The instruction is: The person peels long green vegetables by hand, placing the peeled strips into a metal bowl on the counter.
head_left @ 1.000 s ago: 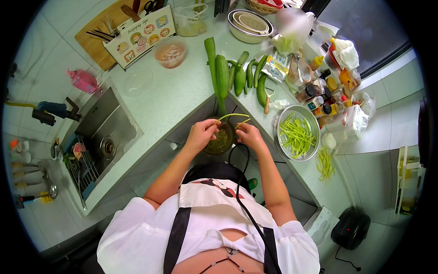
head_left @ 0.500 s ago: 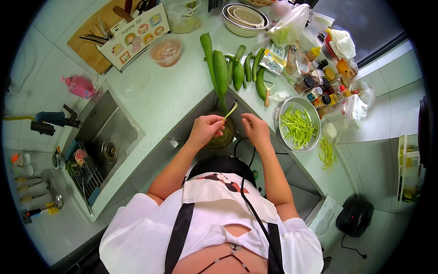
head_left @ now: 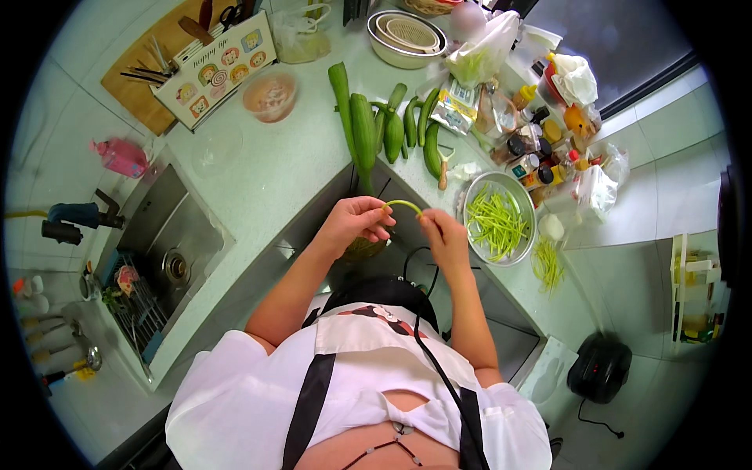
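Note:
A thin green vegetable stem [head_left: 404, 202] is stretched between my hands, curved into a low arch. My left hand [head_left: 348, 223] pinches one end, its other fingers loosely curled. At the opposite end, my right hand [head_left: 445, 239] grips the stem between thumb and fingers. Below my left hand is a round container [head_left: 364, 251] with green scraps in it, partly hidden. On the counter to the right stands a metal bowl [head_left: 535, 228] holding many short pieces of green stem [head_left: 497, 223]. Thin green strands [head_left: 547, 265] lie beside that bowl.
Long green gourds [head_left: 363, 129] lie at the counter corner, near a peeler [head_left: 443, 174]. A sink [head_left: 188, 219] is at the left. A plastic bowl [head_left: 270, 95], knife holder [head_left: 215, 70] and nested basins [head_left: 406, 41] stand behind. Several seasoning bottles [head_left: 540, 149] crowd the right.
My right hand has moved in and taken hold of the stem's free end. The stem, upright and slanted before, is now bent in an arch between both hands. The view has shifted slightly.

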